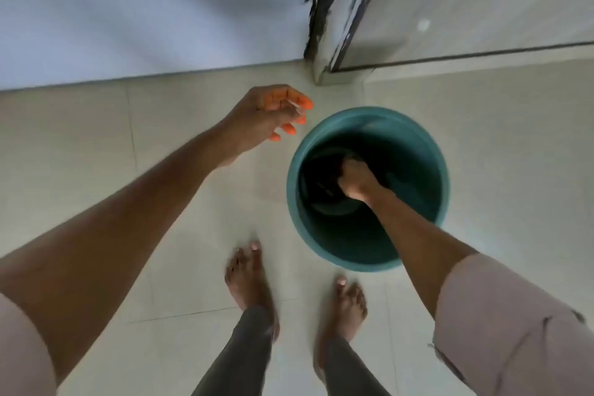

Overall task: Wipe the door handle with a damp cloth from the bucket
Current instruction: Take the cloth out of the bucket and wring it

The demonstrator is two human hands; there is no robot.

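A teal bucket (440, 177) stands on the pale tiled floor in front of me, seen from above. My right hand (355, 180) reaches deep inside it with the fingers closed on a dark cloth (324, 185) near the bottom. My left hand (268, 116) hovers above the floor just left of the bucket's rim, fingers loosely apart and holding nothing. The door handle is not in view; only the foot of a door frame (321, 42) with peeling dark paint shows beyond the bucket.
A pale wall (144, 10) runs along the far left. A glass or tiled panel (482, 10) stands to the right of the frame. My bare feet (250, 280) are on the floor just short of the bucket.
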